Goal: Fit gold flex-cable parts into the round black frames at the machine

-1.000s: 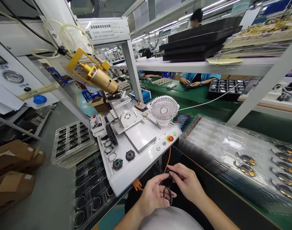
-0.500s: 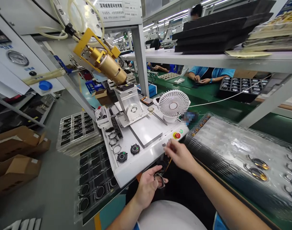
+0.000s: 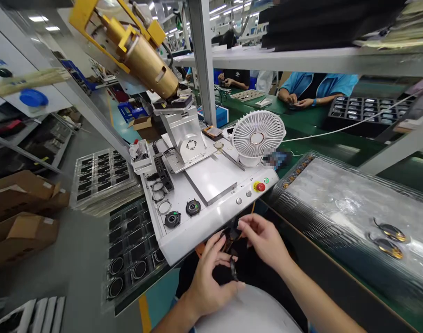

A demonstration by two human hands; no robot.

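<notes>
Below the machine's front edge, my left hand [image 3: 209, 273] has its fingers curled about a dark watch case ring [image 3: 233, 269], seen nearly edge-on. Its thumb and fingers hide part of the ring. My right hand [image 3: 263, 238] is close by on the right, thumb and index finger pinched together; whatever may be between them is too small to make out. On the white machine base [image 3: 197, 231] ahead lie two black round watch bodies, one on the left [image 3: 172, 219] and another on the right [image 3: 193, 207], with several thin rings [image 3: 164, 207] behind them.
A red emergency button [image 3: 260, 187] and metal push buttons line the base's front. A white fan [image 3: 256, 136] stands behind them. Stacked clear trays [image 3: 350, 199] are at right; a tray of black parts [image 3: 131, 240] lies left. A brass cylinder [image 3: 152, 67] hangs above the metal fixture.
My right hand has come down from the button panel to beside my left hand. The left hand has turned the ring from face-on to nearly edge-on. The view has shifted slightly.
</notes>
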